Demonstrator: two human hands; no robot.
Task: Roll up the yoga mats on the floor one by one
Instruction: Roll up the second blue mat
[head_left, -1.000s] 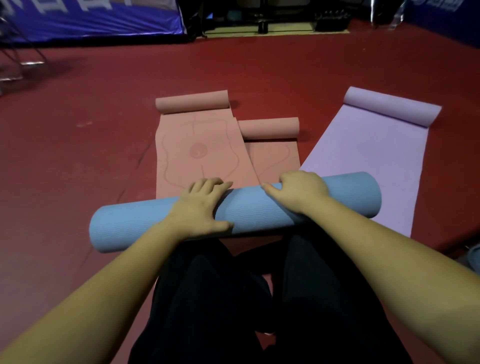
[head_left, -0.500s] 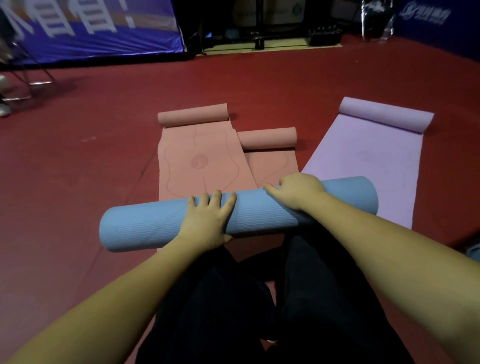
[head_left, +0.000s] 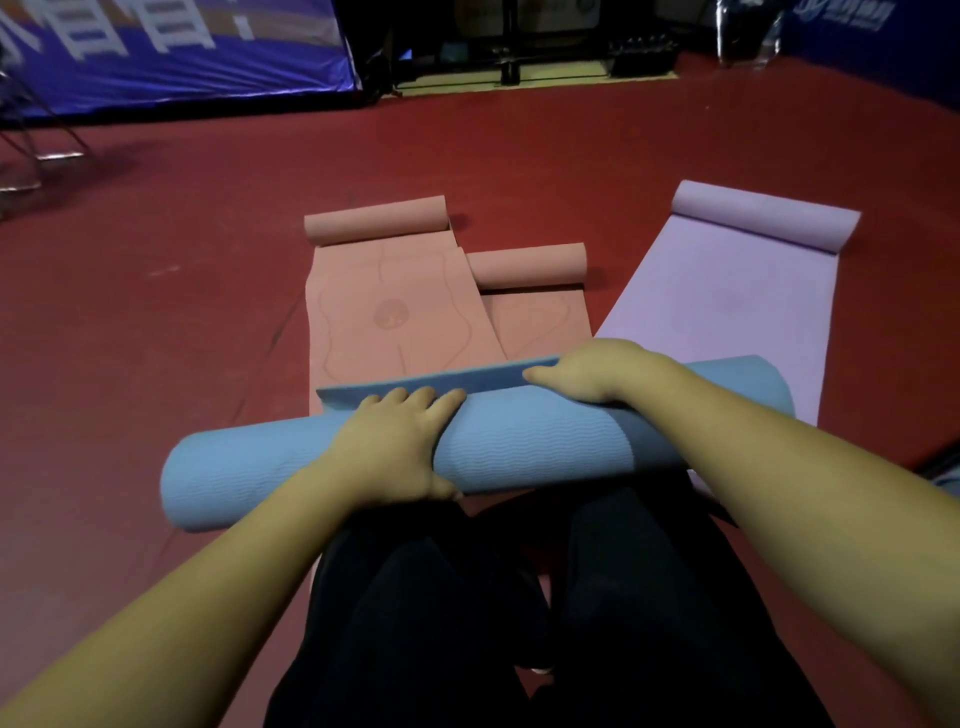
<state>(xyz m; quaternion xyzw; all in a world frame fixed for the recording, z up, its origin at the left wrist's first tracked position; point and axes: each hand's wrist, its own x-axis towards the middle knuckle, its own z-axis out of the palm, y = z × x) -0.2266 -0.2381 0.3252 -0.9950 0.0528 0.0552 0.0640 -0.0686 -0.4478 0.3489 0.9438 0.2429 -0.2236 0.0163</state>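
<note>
Blue mat (head_left: 519, 447) is rolled across your knees, loose flap on the far side. Your left hand (head_left: 389, 447) wraps over its top, fingers curled; your right hand (head_left: 597, 371) grips the flap edge.

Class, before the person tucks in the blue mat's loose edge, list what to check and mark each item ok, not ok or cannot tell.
1. Left hand on blue mat: ok.
2. Right hand at the loose edge: ok.
3. Edge wound flat onto roll: not ok, it sticks out.
4. Roll ends even: cannot tell.
5. Two pink mats and purple mat rolled up: not ok, only partly rolled.
</note>
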